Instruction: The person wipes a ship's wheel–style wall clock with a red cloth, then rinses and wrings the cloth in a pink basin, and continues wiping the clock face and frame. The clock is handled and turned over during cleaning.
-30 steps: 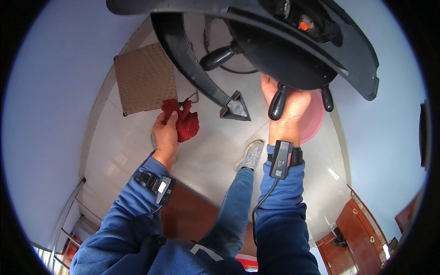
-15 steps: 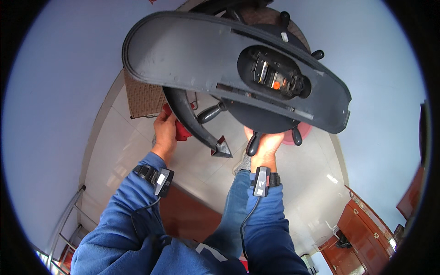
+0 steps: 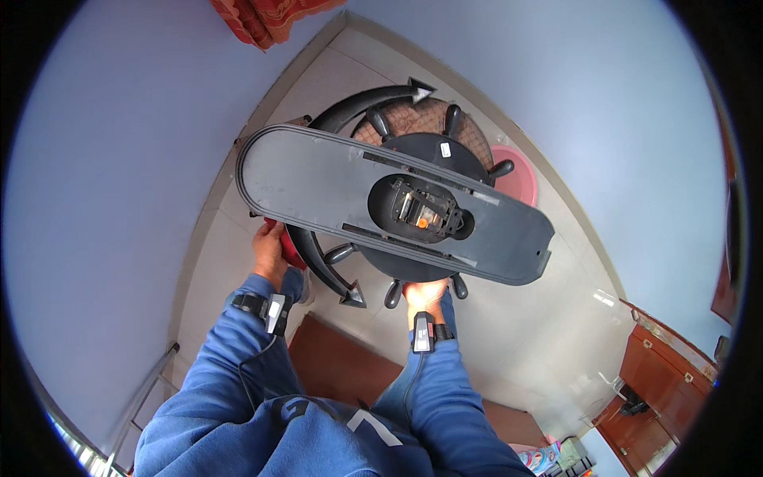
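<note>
A large black wall clock (image 3: 302,171), shaped like a ship's wheel with an anchor, is held up back side toward me. Its long grey back panel slants across the view, and an oval opening shows the clock movement (image 3: 421,216). My right hand (image 3: 426,296) grips the wheel's near edge from below, between two handles; its fingers are hidden under it. My left hand (image 3: 269,253) is closed on a red cloth (image 3: 291,246), beside the curved anchor arm (image 3: 311,254). The clock covers part of the cloth.
Beyond the clock stands a round brown patterned stool (image 3: 421,119), with a pink basin (image 3: 517,176) to its right. A red curtain (image 3: 270,20) hangs at the far left. Red-brown cabinets (image 3: 664,370) are at the right. Metal rails (image 3: 151,389) stand at the left.
The clock now appears smaller and lower in view, its far anchor tip showing. My right hand has gone along with it. The left hand still holds the red cloth; the view has shifted.
</note>
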Available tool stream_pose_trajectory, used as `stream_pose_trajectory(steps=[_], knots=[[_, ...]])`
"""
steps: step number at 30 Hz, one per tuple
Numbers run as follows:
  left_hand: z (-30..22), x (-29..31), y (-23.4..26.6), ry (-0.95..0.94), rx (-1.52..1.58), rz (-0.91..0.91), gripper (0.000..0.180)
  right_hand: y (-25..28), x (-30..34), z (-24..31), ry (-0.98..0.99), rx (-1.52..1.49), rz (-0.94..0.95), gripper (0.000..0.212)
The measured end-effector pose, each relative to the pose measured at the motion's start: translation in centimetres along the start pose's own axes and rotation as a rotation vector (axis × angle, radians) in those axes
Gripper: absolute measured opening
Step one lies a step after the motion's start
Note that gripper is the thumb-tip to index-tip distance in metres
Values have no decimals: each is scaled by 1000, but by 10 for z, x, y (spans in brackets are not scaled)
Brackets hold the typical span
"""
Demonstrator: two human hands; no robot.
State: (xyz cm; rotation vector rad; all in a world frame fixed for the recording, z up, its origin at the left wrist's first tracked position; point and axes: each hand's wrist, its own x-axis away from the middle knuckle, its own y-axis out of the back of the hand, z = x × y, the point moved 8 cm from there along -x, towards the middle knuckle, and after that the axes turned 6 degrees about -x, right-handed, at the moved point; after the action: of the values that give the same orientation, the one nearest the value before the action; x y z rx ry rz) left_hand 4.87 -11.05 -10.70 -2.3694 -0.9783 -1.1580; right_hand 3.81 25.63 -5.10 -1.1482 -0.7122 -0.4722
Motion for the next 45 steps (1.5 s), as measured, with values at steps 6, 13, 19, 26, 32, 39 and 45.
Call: stream_pose_trajectory(steps=[6, 13, 19, 26, 32, 39, 45], knots=[[-81, -14, 7, -2, 101, 47, 30, -24, -10, -20, -126, -225, 33, 49], [-139, -1, 38, 13, 113, -89, 29, -24, 7, -11, -102, -199, -36, 48], [-220, 3, 27, -154, 196, -94, 27, -16, 8, 5, -16, -193, -214, 48], [-298, 59, -20, -270, 299, 135, 24, -29, 40, 15, -128, -97, -366, 48], [-293, 134, -98, -147, 286, 451, 19, -50, 122, 25, -110, 63, -661, 58], [-231, 265, -151, 88, 95, 833, 24, -184, 204, 17, -207, 311, 8, 68], [-170, 353, -170, 291, -56, 1247, 45, -248, 222, -6, -40, 421, 189, 64]])
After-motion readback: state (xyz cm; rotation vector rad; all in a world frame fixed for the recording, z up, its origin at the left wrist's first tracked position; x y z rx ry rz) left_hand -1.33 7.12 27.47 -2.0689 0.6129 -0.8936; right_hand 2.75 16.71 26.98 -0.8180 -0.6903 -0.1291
